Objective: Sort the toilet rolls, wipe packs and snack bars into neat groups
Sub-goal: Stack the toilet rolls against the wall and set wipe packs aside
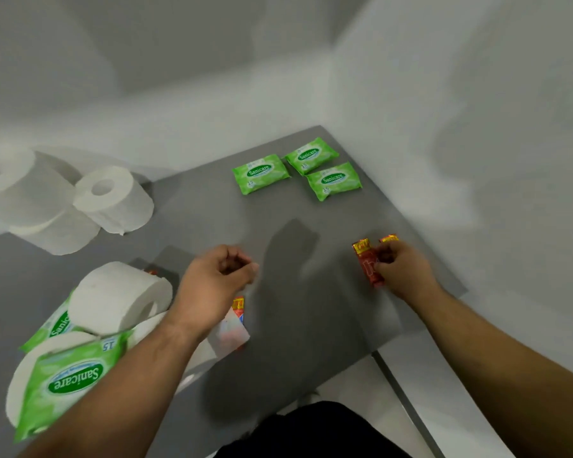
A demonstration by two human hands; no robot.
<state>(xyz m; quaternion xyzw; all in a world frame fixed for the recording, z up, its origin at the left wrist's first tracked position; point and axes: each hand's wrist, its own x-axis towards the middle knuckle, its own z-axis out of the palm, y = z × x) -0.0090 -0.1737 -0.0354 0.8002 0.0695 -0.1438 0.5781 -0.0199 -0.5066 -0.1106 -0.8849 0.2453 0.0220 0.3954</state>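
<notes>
Snack bar (368, 267) lies near the right edge of the worktop (295, 309) with the fingers (382, 257) of the right hand (406, 271) clamped on it; a second bar (389, 239) lies just beyond that hand, and a third bar (238, 304) shows under the left wrist. Left hand (215, 279) hovers over mid-worktop, fingers curled together, nothing visibly held. Three wipe packs (260, 173) are grouped at the far corner; two more packs (63, 388) lie near left among toilet rolls (119, 299), three further rolls (113, 200) at far left.

Bare indoor room, I'd say a home — white walls (444, 77) meeting in a corner, grey table (311, 325) set into it, pale floor (341, 388), toilet rolls (113, 200) and wipe packs (260, 173) lying about
</notes>
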